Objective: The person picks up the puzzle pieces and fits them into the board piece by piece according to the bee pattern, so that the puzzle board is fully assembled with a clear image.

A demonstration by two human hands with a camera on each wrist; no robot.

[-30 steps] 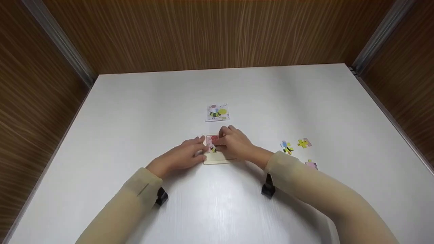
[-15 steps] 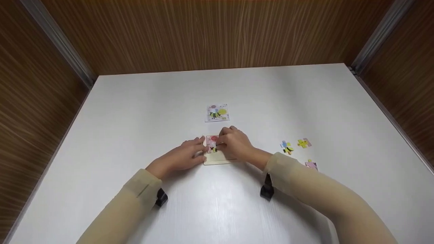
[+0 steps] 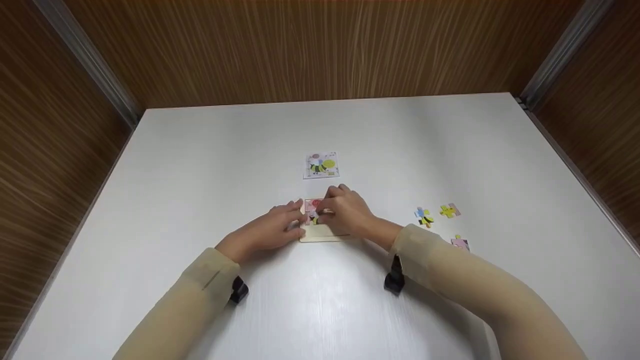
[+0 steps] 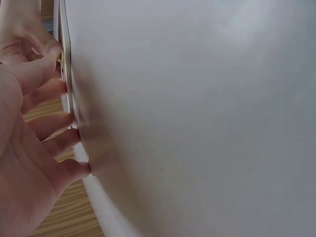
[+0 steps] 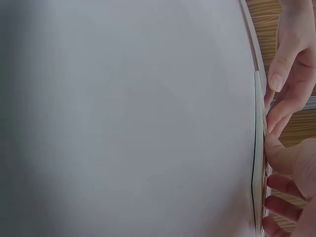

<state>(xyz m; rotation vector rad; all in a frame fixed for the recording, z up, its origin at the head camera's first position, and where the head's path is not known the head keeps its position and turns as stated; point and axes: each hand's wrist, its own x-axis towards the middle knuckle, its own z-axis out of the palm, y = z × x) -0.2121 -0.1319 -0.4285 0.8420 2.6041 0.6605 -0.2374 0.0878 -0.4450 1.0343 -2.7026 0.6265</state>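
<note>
In the head view, the left hand [image 3: 270,230] rests with spread fingers on the left edge of a pale puzzle board [image 3: 320,239]. Pink, red and black-yellow pieces [image 3: 311,205] lie in the board's upper left part. The right hand [image 3: 347,212] is bent over the board's middle, its thumb and forefinger pinching at a puzzle piece that they mostly hide. In the left wrist view, the left hand [image 4: 39,143] has its fingertips along the board's edge [image 4: 68,74]. The right wrist view shows the right hand [image 5: 296,182] against the board [image 5: 257,158] from its side.
A square bee picture [image 3: 321,165] lies beyond the board. To the right are loose pieces: a blue, yellow and black cluster [image 3: 424,218], a yellow-pink piece [image 3: 449,210] and a pink one [image 3: 460,243] beside the right sleeve. Wood-grain panels [image 3: 320,50] stand around the white table [image 3: 225,150].
The right hand's fingertips have shifted slightly over the pieces on the board. The left hand has kept its place at the board's left edge.
</note>
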